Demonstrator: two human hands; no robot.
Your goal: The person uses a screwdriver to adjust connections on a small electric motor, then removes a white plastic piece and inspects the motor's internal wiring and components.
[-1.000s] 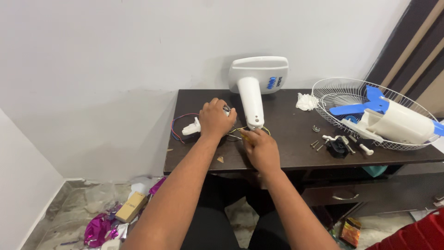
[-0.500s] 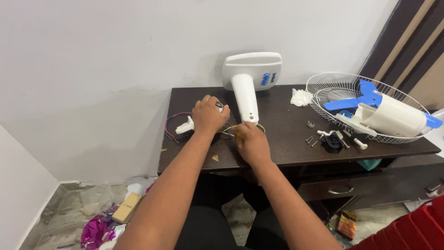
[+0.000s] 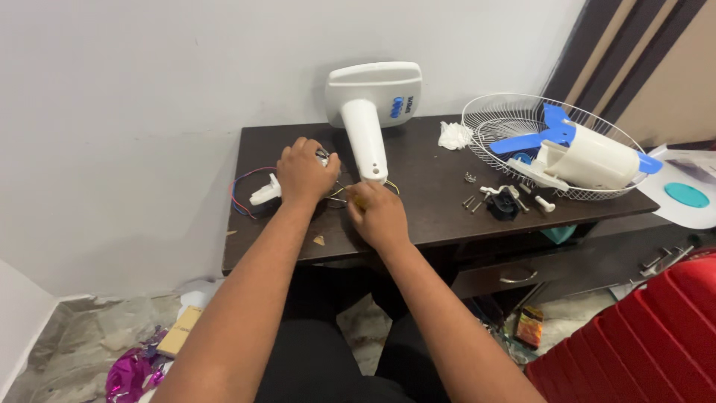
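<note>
A small metal part [image 3: 322,157] with coloured wires [image 3: 242,190] trailing from it is gripped under the left hand [image 3: 304,173], pinned to the dark table [image 3: 432,216] so that it stays put. The right hand [image 3: 379,216], at four o'clock from the left, is closed on a small yellowish piece [image 3: 360,201] just below the white fan stand [image 3: 371,142]. Screws [image 3: 472,201] are grouped at three o'clock, beside the wire guard [image 3: 507,119], within reach.

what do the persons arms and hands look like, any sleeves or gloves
Both forearms are bare right up to the bottom edge of the picture, with no sleeves showing. The left hand and right hand wear no gloves, and no watch, bracelet or ring is visible.
</note>
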